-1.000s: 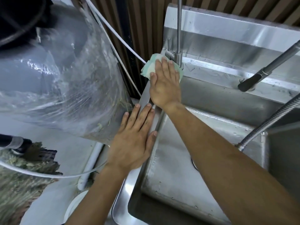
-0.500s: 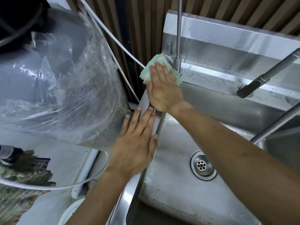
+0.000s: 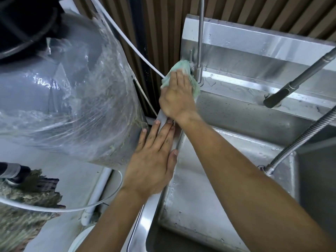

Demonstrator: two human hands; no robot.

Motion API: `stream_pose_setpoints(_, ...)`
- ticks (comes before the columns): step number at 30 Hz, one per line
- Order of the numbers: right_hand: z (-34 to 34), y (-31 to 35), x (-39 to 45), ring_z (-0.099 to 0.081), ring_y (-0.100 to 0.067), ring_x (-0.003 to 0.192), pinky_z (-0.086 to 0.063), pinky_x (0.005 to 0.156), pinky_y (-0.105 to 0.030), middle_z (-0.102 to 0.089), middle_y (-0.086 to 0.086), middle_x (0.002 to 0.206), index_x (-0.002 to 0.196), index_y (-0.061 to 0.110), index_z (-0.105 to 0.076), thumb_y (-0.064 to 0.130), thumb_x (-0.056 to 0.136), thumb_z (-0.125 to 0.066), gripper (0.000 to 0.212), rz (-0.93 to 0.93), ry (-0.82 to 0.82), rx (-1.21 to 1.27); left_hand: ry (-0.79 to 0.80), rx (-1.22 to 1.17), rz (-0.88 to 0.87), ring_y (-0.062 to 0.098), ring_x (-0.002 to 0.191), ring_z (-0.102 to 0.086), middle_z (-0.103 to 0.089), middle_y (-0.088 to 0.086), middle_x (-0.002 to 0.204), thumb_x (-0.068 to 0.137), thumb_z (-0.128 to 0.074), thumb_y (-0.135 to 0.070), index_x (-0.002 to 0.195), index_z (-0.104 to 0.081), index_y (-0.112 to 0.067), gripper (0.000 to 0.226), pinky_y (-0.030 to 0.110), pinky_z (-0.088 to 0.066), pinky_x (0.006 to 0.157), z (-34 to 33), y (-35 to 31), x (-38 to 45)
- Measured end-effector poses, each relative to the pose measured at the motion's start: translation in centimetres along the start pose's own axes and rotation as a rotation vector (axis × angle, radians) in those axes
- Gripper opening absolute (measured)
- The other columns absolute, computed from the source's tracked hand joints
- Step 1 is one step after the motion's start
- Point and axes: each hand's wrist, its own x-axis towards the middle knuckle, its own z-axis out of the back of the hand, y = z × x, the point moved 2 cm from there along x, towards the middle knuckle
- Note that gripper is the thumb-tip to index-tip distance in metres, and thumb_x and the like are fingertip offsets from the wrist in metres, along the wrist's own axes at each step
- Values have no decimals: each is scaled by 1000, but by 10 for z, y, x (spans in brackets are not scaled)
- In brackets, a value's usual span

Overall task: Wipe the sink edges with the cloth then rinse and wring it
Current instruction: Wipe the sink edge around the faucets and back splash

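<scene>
A pale green cloth (image 3: 179, 69) lies on the back left corner of the steel sink's edge (image 3: 164, 118), right beside the base of a thin upright tap pipe (image 3: 199, 70). My right hand (image 3: 177, 97) presses flat on the cloth with straight fingers, covering most of it. My left hand (image 3: 154, 160) rests flat on the sink's left edge a little nearer to me, fingers straight and pointing away. The wet steel basin (image 3: 209, 197) lies below my right forearm; the drain is hidden by that arm.
A large grey bin lined with a clear plastic bag (image 3: 72, 97) stands close against the sink's left side. White tubing (image 3: 138, 57) runs behind it. A dark spray faucet head (image 3: 278, 95) and a flexible metal hose (image 3: 300, 140) hang over the basin at right.
My right hand has pushed the cloth slightly further into the back left corner by the tap pipe. The left hand has stayed flat on the left edge.
</scene>
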Motion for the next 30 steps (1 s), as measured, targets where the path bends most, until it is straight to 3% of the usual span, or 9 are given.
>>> stream_pose_setpoints(4, -2, -9, -40, 7, -25, 159, 6, 129, -38, 4, -11, 172, 163, 5, -4, 31, 111, -25, 62, 60, 49, 0, -15, 23, -1, 25, 159, -8, -21, 6, 168, 108, -20, -38, 159, -31, -9, 60, 54, -20, 125, -2, -1, -1)
stream_pose_setpoints(8, 8, -15, 10, 8, -26, 159, 7, 128, -37, 4, -15, 172, 163, 3, -4, 33, 110, -22, 63, 155, 62, -156, -14, 40, -2, 23, 159, -3, -11, 1, 172, 107, -21, -39, 162, -22, -11, 61, 51, -14, 128, -1, -1, 0)
stream_pose_setpoints(13, 1, -9, 46, 8, -26, 159, 6, 129, -39, 4, -15, 172, 162, 1, -7, 32, 106, -30, 68, 90, 4, -167, -10, 23, -1, 21, 159, -3, -14, 0, 171, 107, -21, -39, 161, -24, -12, 61, 51, -13, 128, 0, 0, 1)
stream_pose_setpoints(17, 1, -14, -5, 4, -24, 159, 3, 129, -39, -4, -12, 172, 163, 6, -13, 31, 110, -27, 60, 99, -39, -27, -16, 18, -8, 21, 159, -2, -14, 1, 171, 107, -23, -38, 162, -23, -12, 60, 51, -13, 128, 0, 0, 2)
stream_pose_setpoints(21, 1, -23, -59, 15, -15, 157, 11, 128, -34, 11, -2, 172, 164, 14, 0, 34, 112, -24, 61, 102, 114, 58, -33, 13, -11, 24, 159, -7, -24, 7, 168, 107, -26, -37, 159, -32, -9, 59, 53, -17, 126, -1, -2, 1)
stream_pose_setpoints(23, 11, -31, -43, 17, -13, 157, 12, 127, -35, 13, 0, 172, 165, 19, 1, 39, 111, -22, 61, 179, 188, -7, -37, 28, -4, 23, 159, -5, -18, 4, 170, 107, -26, -38, 161, -27, -11, 60, 51, -15, 127, -1, -3, 1)
stream_pose_setpoints(27, 28, -50, -1, 10, -13, 158, 6, 129, -38, 1, 3, 173, 165, 26, -13, 42, 111, -23, 57, 442, 184, -167, -52, 32, 7, 24, 159, -8, -17, 2, 171, 107, -27, -39, 161, -26, -10, 61, 51, -16, 127, -2, -2, 0)
stream_pose_setpoints(30, 24, -61, -20, 7, -14, 159, 7, 129, -36, -4, 4, 173, 164, 27, -15, 44, 112, -22, 56, 480, 158, -166, -62, 23, 2, 24, 159, -8, -16, 2, 171, 107, -28, -38, 161, -25, -10, 61, 51, -17, 127, -2, -2, -1)
